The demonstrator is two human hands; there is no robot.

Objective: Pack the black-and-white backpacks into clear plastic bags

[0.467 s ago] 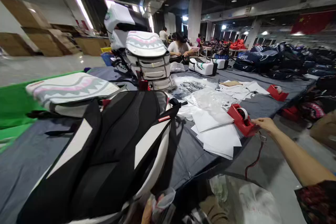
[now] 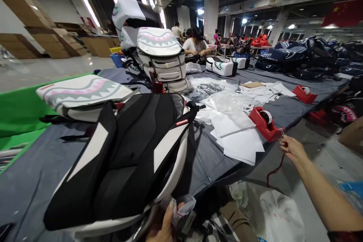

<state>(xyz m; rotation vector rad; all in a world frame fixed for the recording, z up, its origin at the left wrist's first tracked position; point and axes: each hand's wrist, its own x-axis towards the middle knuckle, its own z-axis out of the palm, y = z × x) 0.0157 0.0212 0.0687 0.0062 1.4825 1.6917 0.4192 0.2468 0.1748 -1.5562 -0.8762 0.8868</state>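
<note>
A black-and-white backpack [image 2: 129, 166] lies in front of me, its straps and padded back facing up. Below its near right edge is my left hand [image 2: 163, 224], closed, with clear plastic film [image 2: 185, 205] bunched at the fingers; part of the hand is hidden under the bag. At the table's right edge stands a red tape dispenser [image 2: 263, 125] with a roll in it. Just off its front end my right hand [image 2: 294, 150] pinches a short bit of clear tape [image 2: 281, 131].
White paper sheets [image 2: 241, 141] and clear plastic bags [image 2: 227, 102] lie beyond the backpack. A patterned backpack [image 2: 85, 92] and a stack of bags [image 2: 164, 60] stand behind it. Another red dispenser [image 2: 304, 94] sits farther right. A co-worker [image 2: 195, 47] works across the table.
My right hand has drawn slightly back and down from the dispenser, its fingers now curled in. My left hand shows more, and the backpack appears shifted a little right.
</note>
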